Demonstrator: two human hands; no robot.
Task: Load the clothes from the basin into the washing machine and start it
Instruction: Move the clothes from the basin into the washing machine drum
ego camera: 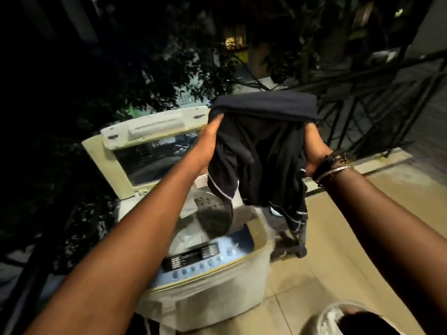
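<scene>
Night balcony, both hands' grip (pixel 208 143) raising dark garment (pixel 261 151)

The garment (pixel 261 151) is seen as dark matt cloth, soft and creased, edged with thin pale piping. The washer (pixel 208 281) is cased in pale, smooth plastic, slightly glossy, with a glossy blue panel (pixel 205 259) near its front. Its raised lid (pixel 145 146) is set with a shiny, reflective pane. The drum (pixel 210 213) looks like perforated metal. The floor (pixel 338 238) is laid in smooth beige tiles. The basin (pixel 331 315) at near right looks glossy.
</scene>
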